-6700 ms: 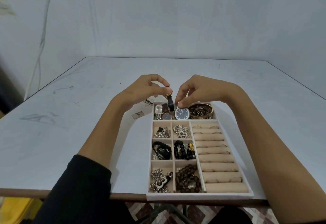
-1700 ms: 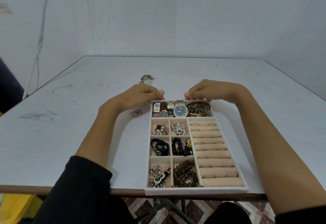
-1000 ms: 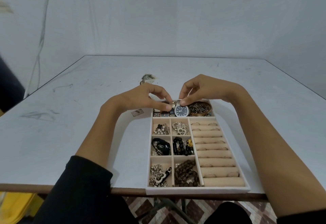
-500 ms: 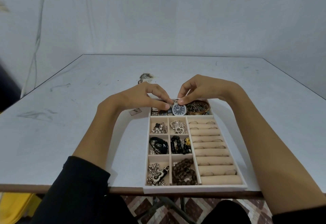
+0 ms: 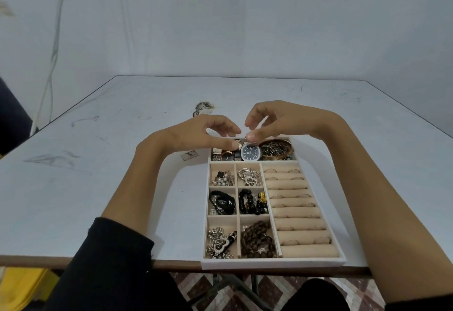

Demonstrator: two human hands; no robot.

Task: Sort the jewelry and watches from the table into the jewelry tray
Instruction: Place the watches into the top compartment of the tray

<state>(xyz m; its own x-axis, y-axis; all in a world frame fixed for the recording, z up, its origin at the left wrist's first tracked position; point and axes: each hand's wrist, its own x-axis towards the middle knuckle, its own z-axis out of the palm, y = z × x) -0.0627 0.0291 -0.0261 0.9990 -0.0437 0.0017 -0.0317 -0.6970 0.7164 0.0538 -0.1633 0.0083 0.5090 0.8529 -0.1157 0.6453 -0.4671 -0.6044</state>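
The jewelry tray lies at the table's near edge, its white rim slightly over it. Its far row holds several watches, among them a blue-dial watch with a silver band, and a pile of bangles. The small compartments hold earrings, pendants, dark beads and chains; rings sit in the beige rolls. My left hand hovers over the watches, thumb and fingers curved and apart. My right hand hovers beside it, its thumb tip just above the blue-dial watch's band, pinching nothing.
A small paper scrap lies on the table left of the tray. A dark chipped mark shows farther back. A yellow object sits below the table's front left, and a dark shape at the far left edge.
Half a second ago both hands pinched at the blue-dial watch in the far row. Now their fingers have parted and lifted slightly, and the watch stays in the tray.
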